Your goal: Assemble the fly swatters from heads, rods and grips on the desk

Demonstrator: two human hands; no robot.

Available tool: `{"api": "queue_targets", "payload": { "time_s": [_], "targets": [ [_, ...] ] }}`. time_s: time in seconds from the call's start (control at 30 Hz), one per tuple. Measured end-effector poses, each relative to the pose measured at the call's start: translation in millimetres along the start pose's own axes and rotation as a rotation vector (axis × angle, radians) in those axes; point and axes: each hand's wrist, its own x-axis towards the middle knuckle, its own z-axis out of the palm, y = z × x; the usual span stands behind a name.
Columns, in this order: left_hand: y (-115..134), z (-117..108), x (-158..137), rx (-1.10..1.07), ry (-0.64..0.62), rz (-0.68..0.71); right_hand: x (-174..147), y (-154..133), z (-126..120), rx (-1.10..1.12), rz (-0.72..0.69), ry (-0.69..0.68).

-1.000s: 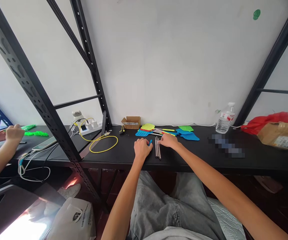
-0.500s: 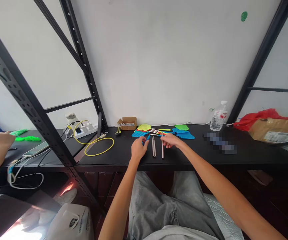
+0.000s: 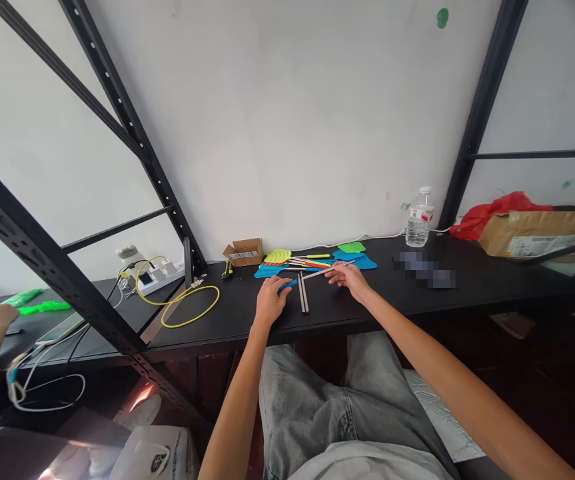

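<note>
- Left hand (image 3: 270, 300): fingers closed around a short blue piece (image 3: 288, 286), whose free end points right, toward the other hand.
- Right hand (image 3: 349, 278): thumb and fingers pinch a slim metal rod (image 3: 317, 274) above the bench (image 3: 240, 301); the lower fingers are loosely curled.
- Principal relation: the held rod lies between the two hands, its long axis running crosswise and rising slightly toward the far right. Its left end stands at the tip of the blue piece, roughly in line with it; whether the two touch cannot be told.
- Pair of loose rods (image 3: 303, 295): side by side on the bench below that meeting point, long axes running from the near edge toward the wall (image 3: 287, 147), nearly square to the held rod. The left hand is the nearer.
- Beyond the hands: a group of colored fly swatters (image 3: 278, 256), yellow, blue and green heads outward, handles overlapping in the middle; a small open carton (image 3: 244, 253) stands to their left.
</note>
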Motion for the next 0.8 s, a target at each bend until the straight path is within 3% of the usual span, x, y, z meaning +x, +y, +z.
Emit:
{"api": "queue_targets", "payload": {
  "time_s": [0.17,0.8],
  "targets": [
    [0.0,0.2,0.2,-0.042,-0.009,0.032,-3.9,-4.0,1.9,-0.058,-0.034,-0.1],
    [2.5,-1.1,-0.8,-0.021,-0.019,0.052,-8.1,-4.5,5.1,-0.144,-0.083,-0.158]
  ]
}}
